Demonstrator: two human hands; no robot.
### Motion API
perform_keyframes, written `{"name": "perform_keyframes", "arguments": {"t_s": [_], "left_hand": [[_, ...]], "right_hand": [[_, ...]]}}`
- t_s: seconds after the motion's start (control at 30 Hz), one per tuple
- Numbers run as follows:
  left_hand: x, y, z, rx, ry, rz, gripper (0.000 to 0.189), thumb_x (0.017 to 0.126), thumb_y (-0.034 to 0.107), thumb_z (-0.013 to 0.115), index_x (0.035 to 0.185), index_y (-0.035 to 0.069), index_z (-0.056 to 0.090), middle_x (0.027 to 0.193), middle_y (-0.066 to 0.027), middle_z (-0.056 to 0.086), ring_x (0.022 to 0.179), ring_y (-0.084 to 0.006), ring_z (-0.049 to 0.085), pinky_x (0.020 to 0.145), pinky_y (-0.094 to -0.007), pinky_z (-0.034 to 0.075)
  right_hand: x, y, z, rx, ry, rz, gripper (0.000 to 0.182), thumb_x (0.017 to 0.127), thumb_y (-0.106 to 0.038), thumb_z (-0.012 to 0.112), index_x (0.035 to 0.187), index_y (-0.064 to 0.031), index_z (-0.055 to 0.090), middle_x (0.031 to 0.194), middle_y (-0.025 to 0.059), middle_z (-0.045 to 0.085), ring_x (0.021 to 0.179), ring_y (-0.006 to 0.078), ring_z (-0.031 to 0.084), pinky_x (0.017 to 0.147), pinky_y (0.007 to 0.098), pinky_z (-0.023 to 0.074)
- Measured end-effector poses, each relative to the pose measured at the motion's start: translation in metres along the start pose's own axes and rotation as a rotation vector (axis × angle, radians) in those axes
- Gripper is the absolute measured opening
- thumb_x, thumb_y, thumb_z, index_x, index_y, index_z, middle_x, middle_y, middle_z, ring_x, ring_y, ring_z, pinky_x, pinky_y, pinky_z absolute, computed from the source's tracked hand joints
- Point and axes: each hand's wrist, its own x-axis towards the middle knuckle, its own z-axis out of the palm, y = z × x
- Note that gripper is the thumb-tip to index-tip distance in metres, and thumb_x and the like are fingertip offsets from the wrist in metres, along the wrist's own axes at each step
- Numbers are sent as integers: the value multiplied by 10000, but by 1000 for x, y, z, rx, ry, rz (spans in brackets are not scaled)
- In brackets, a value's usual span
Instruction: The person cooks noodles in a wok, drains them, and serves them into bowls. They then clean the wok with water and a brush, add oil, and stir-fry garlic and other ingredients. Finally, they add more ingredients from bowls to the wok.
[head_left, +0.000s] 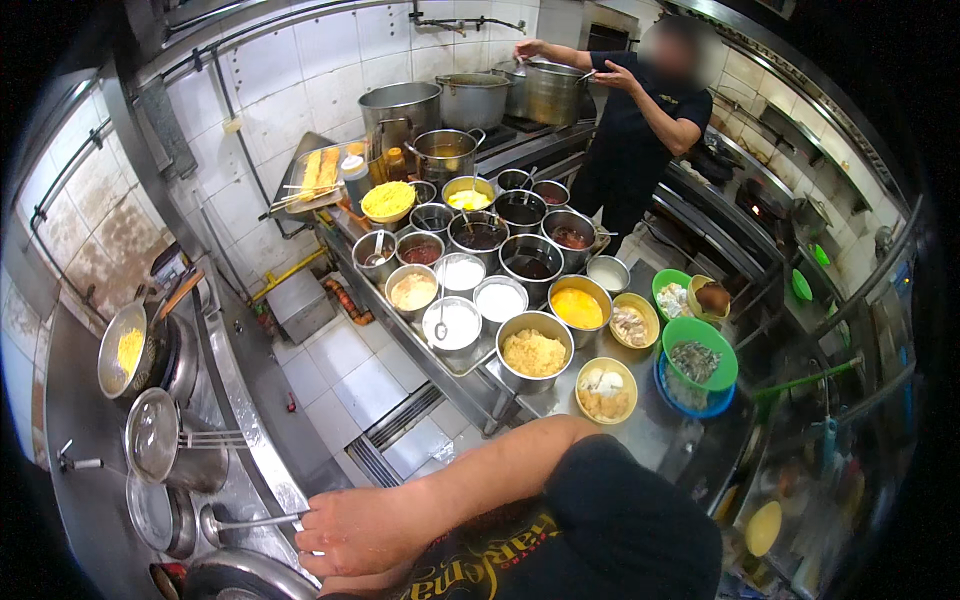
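Observation:
My right hand (341, 529) reaches left across my body, its fingers closed around the handle of a metal ladle (259, 520). The ladle's bowl points left over the steel cooking counter (259, 465). Below it, at the bottom edge, a dark wok (244, 574) is partly cut off. Beyond the ladle are a shallow metal pan (154, 517) and a round strainer (152, 435) resting on a pot (202, 461). A bit of skin under my right wrist appears to be my left hand (367, 582); its fingers are hidden.
A steel table (469, 405) carries several pots of sauces and powders, a bowl of shredded yellow food (388, 201) and green bowls (701, 352). A perforated colander (124, 352) sits far left. Across the table, a co-worker (637, 127) reaches over tall stockpots (555, 94).

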Motion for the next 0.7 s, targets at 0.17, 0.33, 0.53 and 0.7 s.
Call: {"name": "perform_keyframes", "arguments": {"t_s": [0.17, 0.33, 0.53, 0.7], "left_hand": [[8, 36, -10, 158, 45, -16, 231, 795, 203, 666, 955, 49, 601, 865, -70, 600, 756, -181, 561, 616, -321, 459], [40, 114, -38, 272, 272, -50, 208, 778, 142, 701, 936, 41, 610, 825, -72, 610, 716, -170, 561, 620, -297, 461], [142, 224, -47, 658, 622, 222, 156, 840, 117, 593, 954, 31, 654, 826, -22, 631, 686, -85, 545, 594, -215, 431], [262, 289, -58, 709, 694, 338, 299, 897, 243, 537, 1115, 54, 617, 957, -16, 614, 748, -86, 519, 602, -237, 432]], "right_hand": [[-44, 42, -30, -119, 109, 100, 297, 795, -223, 555, 990, -4, 601, 858, 102, 591, 766, 257, 582, 698, 364, 454], [-166, 98, -109, 76, 630, 705, 266, 795, -34, 623, 1062, -36, 620, 999, 103, 628, 814, 203, 615, 721, 293, 490], [-314, 189, -197, 110, 1766, 924, 244, 859, -114, 587, 1086, -35, 546, 958, 27, 556, 749, 81, 552, 574, 206, 480], [-362, 248, -222, 267, 1932, 1042, 279, 901, -212, 573, 1137, -66, 541, 1002, 13, 564, 809, 88, 531, 616, 238, 476]]}}
